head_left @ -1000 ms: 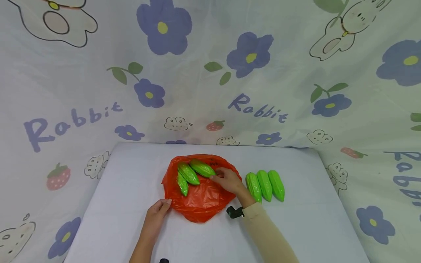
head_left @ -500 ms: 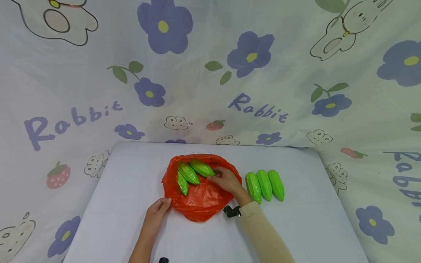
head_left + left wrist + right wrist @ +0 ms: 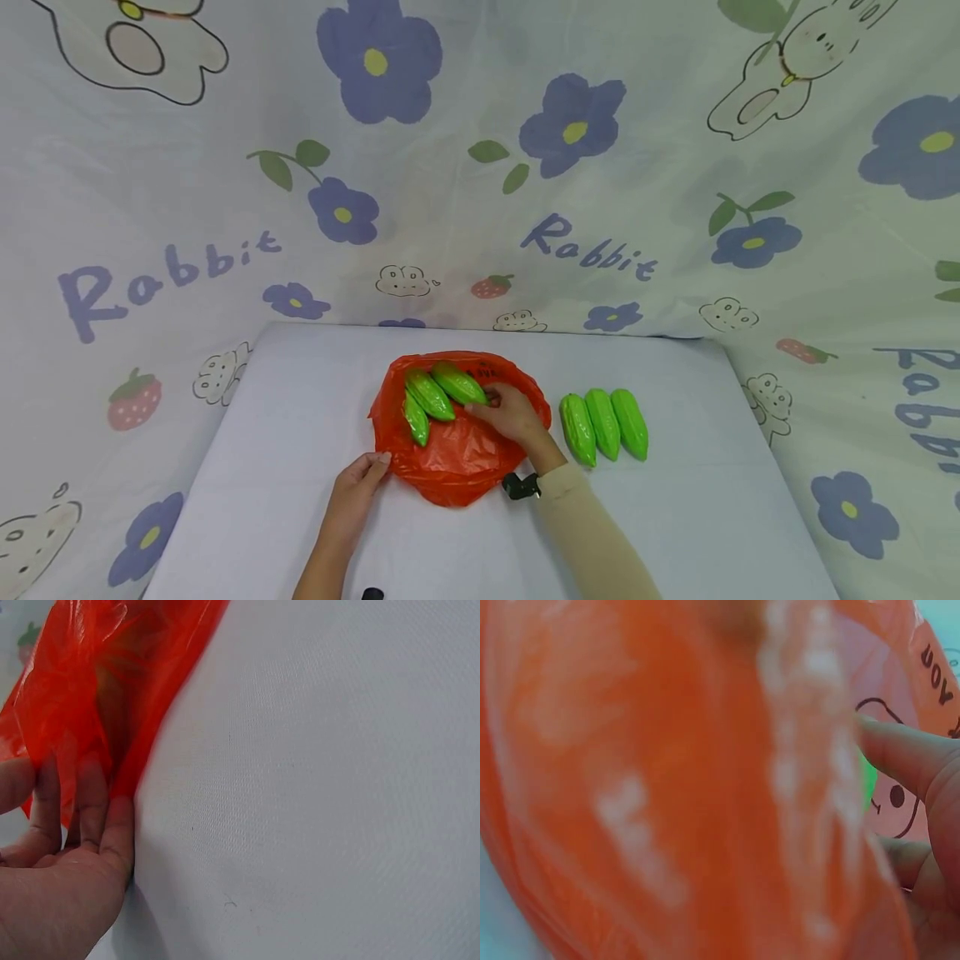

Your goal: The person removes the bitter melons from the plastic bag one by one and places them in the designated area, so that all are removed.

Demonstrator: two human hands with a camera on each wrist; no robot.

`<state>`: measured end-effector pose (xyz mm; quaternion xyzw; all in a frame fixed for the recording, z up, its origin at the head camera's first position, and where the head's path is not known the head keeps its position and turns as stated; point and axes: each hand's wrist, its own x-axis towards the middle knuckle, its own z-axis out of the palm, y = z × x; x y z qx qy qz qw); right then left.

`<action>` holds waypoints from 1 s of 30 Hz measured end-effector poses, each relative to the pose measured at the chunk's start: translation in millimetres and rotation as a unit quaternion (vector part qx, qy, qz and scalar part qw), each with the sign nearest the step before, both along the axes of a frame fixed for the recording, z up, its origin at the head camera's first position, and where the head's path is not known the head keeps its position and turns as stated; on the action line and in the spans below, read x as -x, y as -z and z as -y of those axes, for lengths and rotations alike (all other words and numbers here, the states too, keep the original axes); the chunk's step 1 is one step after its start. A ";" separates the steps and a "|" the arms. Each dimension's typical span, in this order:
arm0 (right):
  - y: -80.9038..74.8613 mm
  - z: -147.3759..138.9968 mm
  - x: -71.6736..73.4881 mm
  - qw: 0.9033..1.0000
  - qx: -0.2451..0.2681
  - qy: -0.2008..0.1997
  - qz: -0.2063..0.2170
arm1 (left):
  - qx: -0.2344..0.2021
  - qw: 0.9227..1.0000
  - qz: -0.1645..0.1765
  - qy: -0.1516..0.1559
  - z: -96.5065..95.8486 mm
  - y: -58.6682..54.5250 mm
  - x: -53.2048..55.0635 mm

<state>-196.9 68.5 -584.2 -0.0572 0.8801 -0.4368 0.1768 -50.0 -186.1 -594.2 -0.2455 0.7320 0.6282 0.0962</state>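
A red plastic bag (image 3: 468,450) lies with its mouth spread on the white table. At its lower left rim, my left hand (image 3: 358,486) pinches the edge; in the left wrist view this hand (image 3: 71,877) has the film between thumb and fingers. Inside are three shiny green ridged gourds, tapered like bitter melons: one at the left (image 3: 416,418), one in the middle (image 3: 430,394), one at the right (image 3: 457,383). My right hand (image 3: 513,414) reaches into the bag and grips the right gourd's near end. Bag film hides most of that gourd in the right wrist view.
Three more green gourds (image 3: 603,423) lie side by side on the table, right of the bag and close to my right forearm. A white cloth wall (image 3: 450,175) with flowers and rabbits stands behind the table (image 3: 300,375).
My right hand has moved slightly left, and the gripped gourd has shifted a little left with it. The left hand stays at the bag's rim.
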 end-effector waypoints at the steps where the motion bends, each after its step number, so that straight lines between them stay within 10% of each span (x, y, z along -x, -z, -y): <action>1: 0.1 0.7 0.3 1.000 0.001 0.001 -0.001 | 0.000 1.000 0.000 0.001 0.0 -0.1 0.1; 30: 12.2 9.8 0.1 0.998 -0.024 0.011 -0.054 | 0.012 1.000 -0.004 0.009 0.2 0.1 -0.1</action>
